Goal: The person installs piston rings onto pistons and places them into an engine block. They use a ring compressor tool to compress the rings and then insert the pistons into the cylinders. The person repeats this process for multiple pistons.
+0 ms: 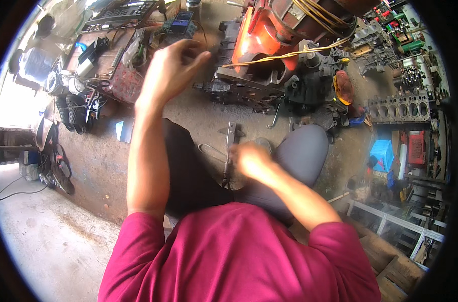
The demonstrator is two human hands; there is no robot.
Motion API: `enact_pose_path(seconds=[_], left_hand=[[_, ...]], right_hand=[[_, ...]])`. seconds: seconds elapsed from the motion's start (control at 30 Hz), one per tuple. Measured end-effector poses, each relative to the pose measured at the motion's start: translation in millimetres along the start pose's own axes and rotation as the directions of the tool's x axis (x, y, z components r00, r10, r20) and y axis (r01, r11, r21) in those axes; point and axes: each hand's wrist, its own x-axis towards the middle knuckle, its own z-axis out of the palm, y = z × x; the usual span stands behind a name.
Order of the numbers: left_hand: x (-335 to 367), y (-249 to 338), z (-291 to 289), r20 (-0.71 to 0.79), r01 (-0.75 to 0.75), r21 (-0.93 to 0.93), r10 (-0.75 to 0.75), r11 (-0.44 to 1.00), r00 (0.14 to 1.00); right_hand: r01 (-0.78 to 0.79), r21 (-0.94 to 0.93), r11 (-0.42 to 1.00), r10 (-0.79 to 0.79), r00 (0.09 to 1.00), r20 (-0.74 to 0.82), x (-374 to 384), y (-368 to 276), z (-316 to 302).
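My left hand [176,68] is raised toward the far side, over the floor between a reddish metal box [125,83] and a dark engine casting [246,93]. Its thumb stands apart from the fingers, and nothing shows in it; the fingertips are slightly blurred. Between my knees, my right hand [252,161] is smeared by motion. Just left of it is a long grey metal tool with a crosspiece near its far end [231,133], perhaps a caliper. Whether the right hand touches this tool I cannot tell. A thin pale loop [208,150] lies beside the tool.
An orange machine [261,38] with twisted yellow wire [294,53] stands ahead. A lit-screen device [182,22] rests beyond my left hand. At right are a cylinder head [402,108], a blue box [381,155] and a red crate [415,146]. Dark springs [74,113] stand at left.
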Motion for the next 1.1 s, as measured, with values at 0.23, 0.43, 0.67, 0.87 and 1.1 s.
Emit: enact_pose_path(seconds=[0.23, 0.43, 0.67, 0.87, 1.1], left_hand=[[-95.3, -0.9, -38.3, -0.220, 0.270, 0.114, -0.241, 0.956, 0.945], [-128.9, -2.5, -14.9, -0.234, 0.255, 0.333, -0.182, 0.908, 0.955], [-92.0, -27.5, -10.9, -0.161, 0.259, 0.282, -0.221, 0.924, 0.962], [-69.5, -29.7, -32.8, -0.039, 0.555, 0.236, -0.563, 0.797, 0.825], [-74.3, 14.2, -47.4, 0.060, 0.694, 0.449, -0.794, 0.563, 0.605]], right_hand=[[0.140, -0.144, 0.980, -0.200, 0.749, -0.632, -60.4, 61.6, -110.4], [0.263, -0.186, 0.947, -0.322, 0.767, -0.555, -51.2, 75.7, -106.5], [0.349, -0.152, 0.925, -0.379, 0.807, -0.452, -13.6, 95.7, -115.4], [0.352, -0.010, 0.936, -0.332, 0.873, -0.356, -1.5, 109.2, -147.6], [-0.090, -0.003, 0.996, 0.087, 0.964, -0.251, -43.4, 81.7, -177.3]])
